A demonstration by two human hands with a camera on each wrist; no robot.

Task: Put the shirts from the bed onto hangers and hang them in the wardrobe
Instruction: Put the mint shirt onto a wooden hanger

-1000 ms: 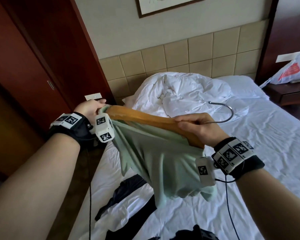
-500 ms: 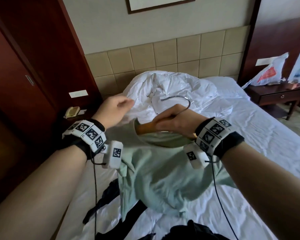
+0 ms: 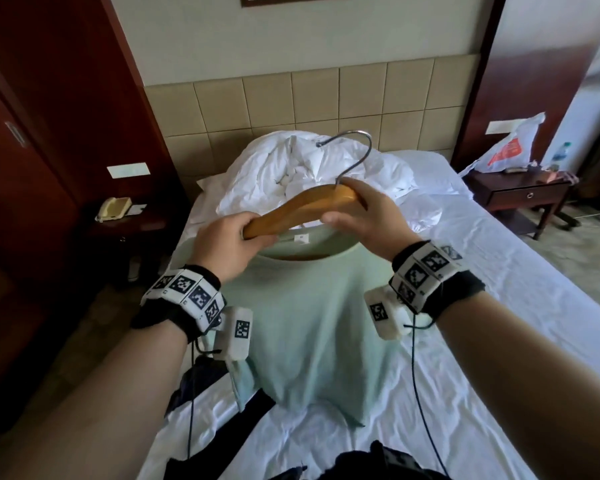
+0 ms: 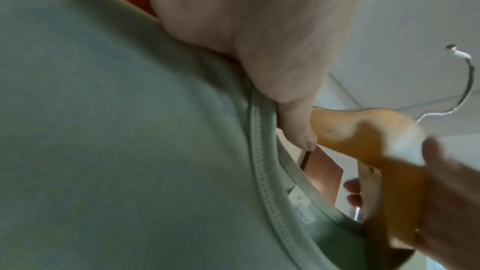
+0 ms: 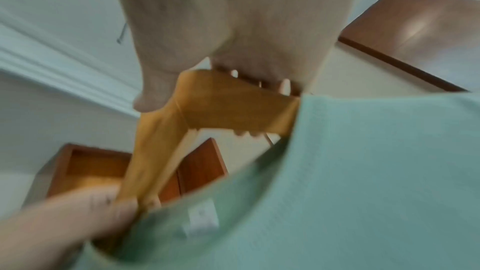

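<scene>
Hanging off the hanger now, that pale green T-shirt (image 3: 321, 327) drapes straight down in front of the person, hem brushing the bed (image 3: 499, 306) below, dark garments (image 3: 201, 379) lying on the sheet beside it. Left hand (image 3: 227, 245) is wrapped round the near arm of the wooden hanger (image 3: 303, 211) right at the collar, fingers (image 4: 296, 130) curled and the cloth edge caught under them. Right hand (image 3: 368, 225) is clenched over the hanger's middle just under the metal hook (image 3: 355, 155), fingers folded over the far side. The hanger sits tilted, left arm low, with its other arm down inside the neck opening.

Here's the call for doing this well: the left shoulder looks like the one not yet seated, so I'd stretch the collar outward with the left hand and slide that arm under the shoulder seam, not force it. Keep the right hand steady at the neck so the seated side doesn't slip off. Level the hanger, check the collar label (image 3: 301, 238) sits centred, then carry it by the hook.

Beyond, a crumpled white duvet (image 3: 291, 174) against the headboard, a telephone (image 3: 113, 208) on the left nightstand, dark wood panelling (image 3: 49, 133) at left, maybe the wardrobe.
</scene>
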